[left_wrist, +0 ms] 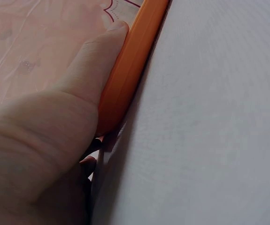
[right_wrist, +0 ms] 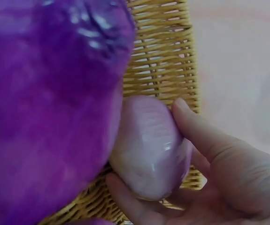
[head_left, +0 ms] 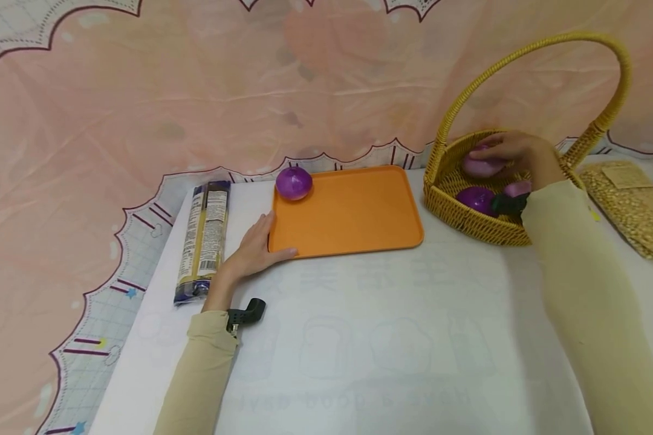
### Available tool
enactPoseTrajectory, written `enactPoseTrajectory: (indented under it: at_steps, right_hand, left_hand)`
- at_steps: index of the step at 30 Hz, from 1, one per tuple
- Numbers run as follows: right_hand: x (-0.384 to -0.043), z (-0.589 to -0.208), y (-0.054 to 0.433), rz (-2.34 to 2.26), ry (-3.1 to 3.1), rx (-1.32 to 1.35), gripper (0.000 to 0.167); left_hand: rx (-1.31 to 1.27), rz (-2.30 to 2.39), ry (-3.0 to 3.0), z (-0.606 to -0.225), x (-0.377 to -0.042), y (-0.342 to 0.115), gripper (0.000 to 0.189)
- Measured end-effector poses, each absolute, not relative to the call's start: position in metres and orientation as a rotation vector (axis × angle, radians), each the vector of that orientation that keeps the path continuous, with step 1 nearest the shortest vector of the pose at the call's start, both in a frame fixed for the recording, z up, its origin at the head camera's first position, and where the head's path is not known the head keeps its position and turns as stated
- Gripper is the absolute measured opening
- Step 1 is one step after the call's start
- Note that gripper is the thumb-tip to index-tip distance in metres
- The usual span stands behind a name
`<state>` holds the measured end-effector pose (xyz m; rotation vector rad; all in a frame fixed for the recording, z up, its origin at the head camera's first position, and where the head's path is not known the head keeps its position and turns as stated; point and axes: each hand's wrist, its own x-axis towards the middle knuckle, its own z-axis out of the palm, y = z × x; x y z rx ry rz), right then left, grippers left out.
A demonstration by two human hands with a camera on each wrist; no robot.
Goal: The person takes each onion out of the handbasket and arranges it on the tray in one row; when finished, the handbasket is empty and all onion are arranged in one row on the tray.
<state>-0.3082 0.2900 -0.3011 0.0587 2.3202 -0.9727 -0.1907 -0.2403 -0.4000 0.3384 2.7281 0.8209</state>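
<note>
In the basket [head_left: 470,225], my right hand [head_left: 522,154] grips a pale purple onion [right_wrist: 146,147], its thumb on one side and fingers curled round the other. A larger, glossy dark purple onion [right_wrist: 55,112] lies close by in the right wrist view. Another pale purple piece [head_left: 517,188] shows partly behind the wrist in the head view. My left hand [head_left: 254,248] rests at the near left corner of the orange tray [head_left: 354,211], fingers straight along its side and thumb on the front rim. A purple onion [head_left: 294,183] sits at the tray's far left corner.
Left of the tray lies a long plastic food packet [head_left: 203,241]. A bag of yellowish grains or beans [head_left: 631,205] lies right of the basket. The basket's tall handle [head_left: 533,45] arches above my right hand. A pinkish patterned cloth [head_left: 305,90] lies behind the white table [head_left: 386,338].
</note>
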Motion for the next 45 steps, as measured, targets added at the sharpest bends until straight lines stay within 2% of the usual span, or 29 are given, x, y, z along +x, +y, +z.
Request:
enactPoseTrajectory:
  at_steps: [2,10,18,24,36,45]
  right_hand:
    - [-0.305,-0.301,0.288,-1.024,2.276,0.141,0.09]
    - [-0.3,-0.301,0.284,-1.157,2.194,0.311,0.07]
    - [-0.304,-0.306,0.282,-1.101,2.284,0.202,0.087]
    - [-0.302,-0.311,0.284,-1.158,2.247,0.269,0.096]
    - [-0.3,-0.316,0.284,-1.182,2.244,0.35,0.096]
    - [-0.3,-0.317,0.29,-1.191,2.257,0.295,0.093]
  left_hand:
    - [0.342,0.824,2.728,-0.4,-0.191,-0.24,0.106]
    - [0.335,0.825,2.727,-0.4,-0.19,-0.24,0.106]
    - [0.329,0.825,2.726,-0.4,-0.191,-0.24,0.107]
    - [0.338,0.822,2.727,-0.399,-0.19,-0.241,0.106]
    - [0.34,0.82,2.727,-0.399,-0.189,-0.242,0.105]
    - [0.362,0.826,2.737,-0.399,-0.189,-0.241,0.105]
